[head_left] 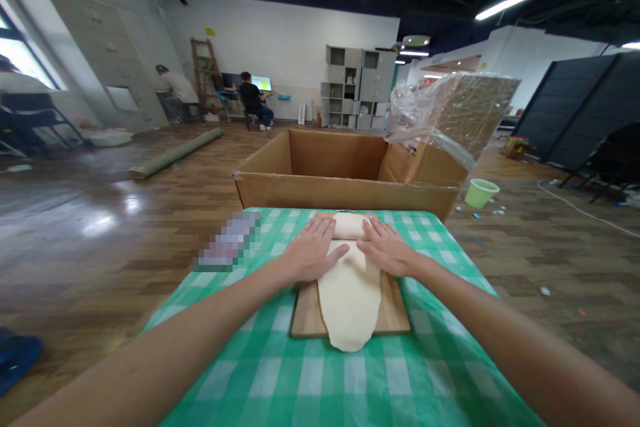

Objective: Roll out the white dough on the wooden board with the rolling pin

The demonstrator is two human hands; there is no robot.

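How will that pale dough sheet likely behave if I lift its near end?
The dough sheet will probably flop, since it looks thin and reaches past the near edge of the wooden board. It may stretch or tear, as its uneven outline suggests soft material.

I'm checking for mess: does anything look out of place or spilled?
Yes: the dough overhangs the near edge of the board, reaching over the cloth. Small litter lies on the floor beside the bucket, which looks untidy.
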